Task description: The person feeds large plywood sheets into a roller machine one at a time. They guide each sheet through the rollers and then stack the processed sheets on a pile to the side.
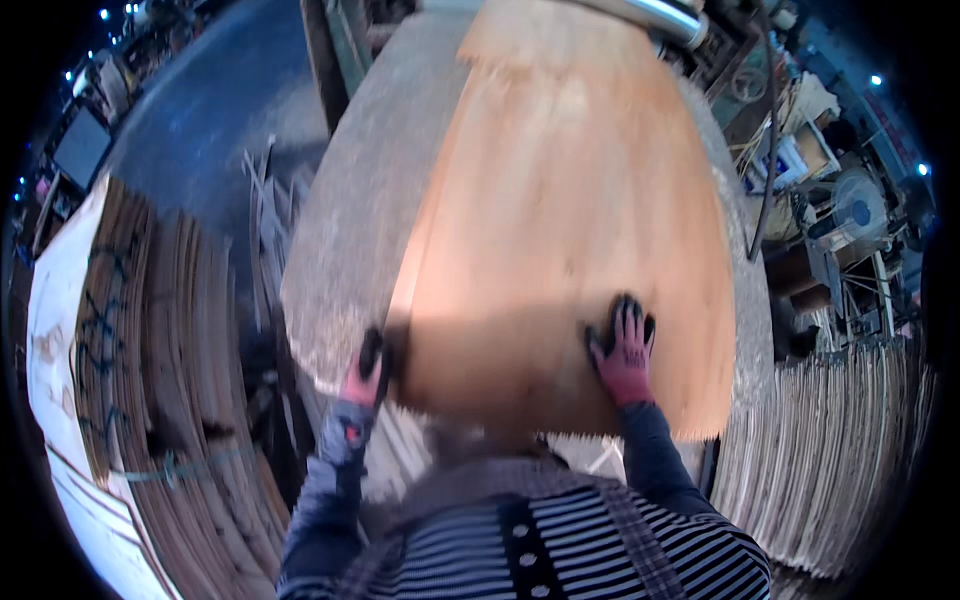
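A wide, thin sheet of light brown wood veneer lies in front of me, its near edge ragged. My right hand, in a pink glove with black fingertips, rests flat on the sheet's near right part with fingers spread. At the sheet's near left edge is my left hand, gloved the same way. Its dark fingertips are blurred against the edge, so whether they grip it is unclear. Under the veneer, a greyish board surface shows along the left side.
Stacked sheets stand at the left and at the lower right. A shiny metal roller crosses the far end. At the right are a fan and a dark hanging cable or rod. Bluish floor extends at the far left.
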`<act>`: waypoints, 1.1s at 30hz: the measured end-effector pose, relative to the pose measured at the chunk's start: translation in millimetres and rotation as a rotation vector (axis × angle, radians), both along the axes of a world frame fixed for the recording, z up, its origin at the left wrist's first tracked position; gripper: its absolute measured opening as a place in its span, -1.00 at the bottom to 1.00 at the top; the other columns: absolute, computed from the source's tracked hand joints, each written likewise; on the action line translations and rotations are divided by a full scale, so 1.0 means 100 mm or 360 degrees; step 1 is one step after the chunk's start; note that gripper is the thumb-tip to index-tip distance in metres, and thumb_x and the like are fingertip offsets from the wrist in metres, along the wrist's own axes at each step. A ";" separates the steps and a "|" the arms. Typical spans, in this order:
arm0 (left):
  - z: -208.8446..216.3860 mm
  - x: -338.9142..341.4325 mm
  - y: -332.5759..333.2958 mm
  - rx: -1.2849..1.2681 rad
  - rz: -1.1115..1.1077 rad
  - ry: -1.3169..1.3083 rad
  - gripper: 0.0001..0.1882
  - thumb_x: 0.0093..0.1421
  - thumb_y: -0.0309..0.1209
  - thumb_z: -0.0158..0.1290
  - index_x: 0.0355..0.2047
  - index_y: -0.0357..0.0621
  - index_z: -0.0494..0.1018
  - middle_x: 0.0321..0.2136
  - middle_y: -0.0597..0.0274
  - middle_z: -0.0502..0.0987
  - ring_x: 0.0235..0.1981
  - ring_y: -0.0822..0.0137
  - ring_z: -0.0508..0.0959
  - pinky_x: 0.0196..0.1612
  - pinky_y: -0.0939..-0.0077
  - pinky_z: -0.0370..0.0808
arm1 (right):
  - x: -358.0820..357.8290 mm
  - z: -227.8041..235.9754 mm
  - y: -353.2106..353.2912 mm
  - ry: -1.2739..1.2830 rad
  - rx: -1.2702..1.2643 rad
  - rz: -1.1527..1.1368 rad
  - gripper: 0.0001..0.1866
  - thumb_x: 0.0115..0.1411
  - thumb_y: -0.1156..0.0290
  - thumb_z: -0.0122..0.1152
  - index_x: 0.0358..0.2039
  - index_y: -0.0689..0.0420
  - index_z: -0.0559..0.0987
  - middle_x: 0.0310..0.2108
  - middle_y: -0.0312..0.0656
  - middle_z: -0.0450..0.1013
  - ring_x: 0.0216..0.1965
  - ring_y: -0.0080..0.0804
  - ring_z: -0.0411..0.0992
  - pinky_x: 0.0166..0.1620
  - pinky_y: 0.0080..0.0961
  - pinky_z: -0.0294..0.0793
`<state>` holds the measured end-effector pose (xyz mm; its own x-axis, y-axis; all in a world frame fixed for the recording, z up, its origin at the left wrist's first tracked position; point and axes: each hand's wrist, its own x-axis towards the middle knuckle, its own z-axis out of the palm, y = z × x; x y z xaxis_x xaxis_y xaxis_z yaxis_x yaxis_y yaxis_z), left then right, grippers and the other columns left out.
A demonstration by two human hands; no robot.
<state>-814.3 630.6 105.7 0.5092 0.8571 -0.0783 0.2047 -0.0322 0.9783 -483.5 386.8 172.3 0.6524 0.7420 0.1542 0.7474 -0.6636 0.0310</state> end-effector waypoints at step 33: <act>1.04 0.52 0.86 0.0700 -0.0279 -0.0174 -0.73 0.11 -0.48 -0.11 -0.17 -0.34 0.35 -0.25 0.12 0.46 -0.21 0.33 0.46 -0.14 0.54 0.36 | -0.04 0.65 0.22 -0.0078 0.0558 0.0684 -0.46 -0.18 0.22 0.20 -0.13 0.13 0.41 -0.13 -0.08 0.33 -0.11 -0.11 0.30 0.01 -0.19 0.22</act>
<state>-761.9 716.4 209.7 0.6339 0.6976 0.3340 0.0561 -0.4722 0.8797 -487.2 408.7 237.5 0.2881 0.8387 0.4622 0.9564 -0.2759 -0.0955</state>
